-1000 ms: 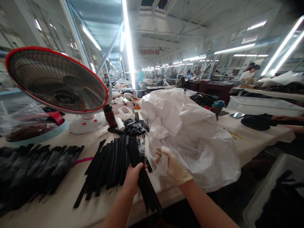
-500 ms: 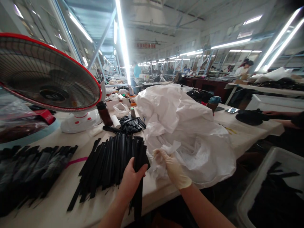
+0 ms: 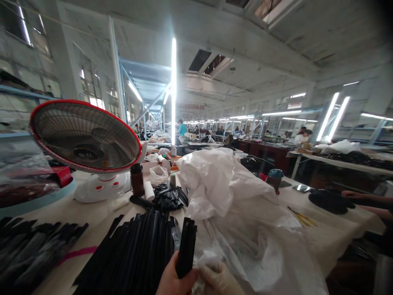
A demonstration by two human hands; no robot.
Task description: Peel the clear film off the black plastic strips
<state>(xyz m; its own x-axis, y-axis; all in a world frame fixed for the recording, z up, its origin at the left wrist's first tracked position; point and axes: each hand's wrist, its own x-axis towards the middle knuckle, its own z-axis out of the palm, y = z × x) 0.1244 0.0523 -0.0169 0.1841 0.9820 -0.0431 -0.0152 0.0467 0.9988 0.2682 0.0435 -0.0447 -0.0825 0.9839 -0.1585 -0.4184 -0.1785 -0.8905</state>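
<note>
My left hand [image 3: 175, 277], bare, is closed around a small bundle of black strips [image 3: 186, 246] standing upright near the table's front edge. Close beside it, my right hand [image 3: 221, 280] wears a pale glove, its fingers curled into crumpled white plastic sheeting [image 3: 215, 180]. The fingertips are partly hidden in the white folds. To the left of my left hand lies a wide row of black strips [image 3: 132, 250]. A smaller black heap [image 3: 170, 197] sits behind that row.
A red-rimmed fan [image 3: 87, 137] stands at the left behind more black strips [image 3: 39, 246]. A dark bottle [image 3: 137, 180], a white roll [image 3: 149, 191] and yellow-handled snips [image 3: 302, 216] lie about the table. A co-worker's arm [image 3: 368, 200] reaches in at the right beside a dark piece.
The view has tilted up, so the table and hands sit lower in the picture. My left hand now holds the black strips upright, with my gloved right hand closer beside it.
</note>
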